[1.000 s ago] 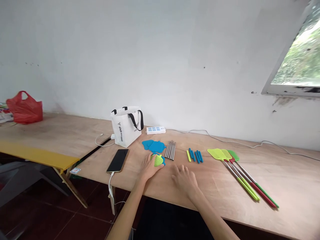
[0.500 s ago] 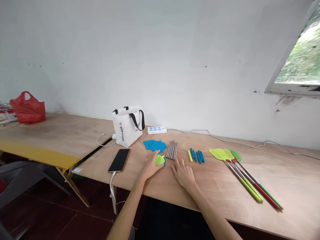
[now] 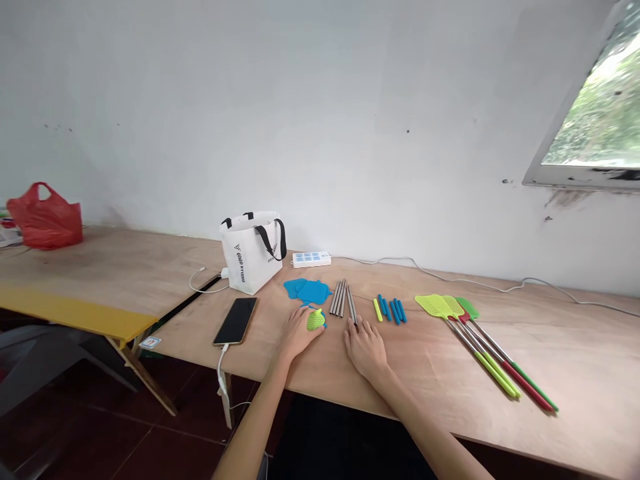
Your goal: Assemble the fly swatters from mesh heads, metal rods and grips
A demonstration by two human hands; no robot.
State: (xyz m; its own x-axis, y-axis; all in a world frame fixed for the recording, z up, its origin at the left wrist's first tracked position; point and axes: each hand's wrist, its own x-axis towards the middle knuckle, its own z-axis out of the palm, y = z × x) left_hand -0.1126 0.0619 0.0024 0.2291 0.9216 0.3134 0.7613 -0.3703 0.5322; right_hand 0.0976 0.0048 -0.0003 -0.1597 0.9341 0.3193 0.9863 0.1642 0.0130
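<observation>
My left hand (image 3: 299,334) lies on the wooden table (image 3: 440,380), its fingers closed on a lime-green swatter head (image 3: 316,321). Just behind it lie several blue swatter heads (image 3: 307,291). My right hand (image 3: 365,346) rests on the table with its fingertips on the near end of one metal rod (image 3: 352,305), which sits askew from the row of metal rods (image 3: 338,298). To the right of the rods lie short handle grips, one lime and several blue (image 3: 391,311).
Three finished fly swatters (image 3: 480,350) lie at the right. A white tote bag (image 3: 253,252), a power strip (image 3: 311,259) and a charging phone (image 3: 235,321) sit at the left. A red plastic bag (image 3: 44,217) is on the far left table.
My right hand moved forward to the rods, and one rod now lies pulled askew from the row. My left hand stays on the lime swatter head.
</observation>
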